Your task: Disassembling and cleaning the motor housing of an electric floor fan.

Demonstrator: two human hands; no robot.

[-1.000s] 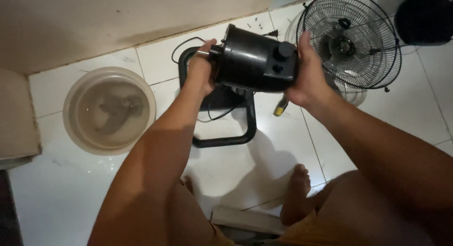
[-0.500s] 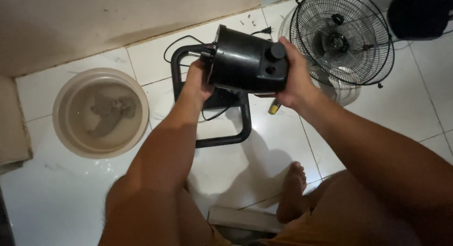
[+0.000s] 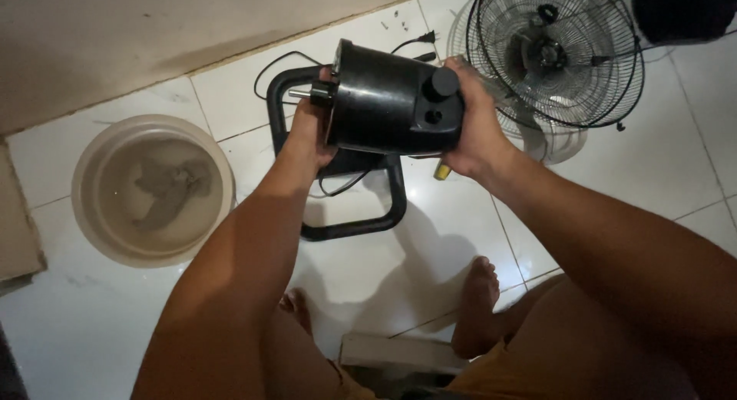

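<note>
we hold the black fan motor housing (image 3: 391,108) with both hands: left hand (image 3: 307,127) grips its left end, right hand (image 3: 472,131) its right, above what seems a black stand frame (image 3: 349,227).

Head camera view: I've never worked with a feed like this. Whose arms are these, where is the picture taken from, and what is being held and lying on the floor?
There is no machine here. The picture comes from a camera worn on a person's head, looking down, so the two bare arms are that person's own, and their bare feet show below.

Both hands hold a black fan motor housing above the floor. The left hand grips the end where a short metal shaft sticks out; the right hand grips the end with the round knob.

Under it on the white tiled floor lies a black tube-frame stand with a black power cord. At upper right lie wire fan grilles. At left stands a round basin of water with a grey cloth in it. A small yellow item peeks out under the right hand; I cannot tell what it is.
</note>
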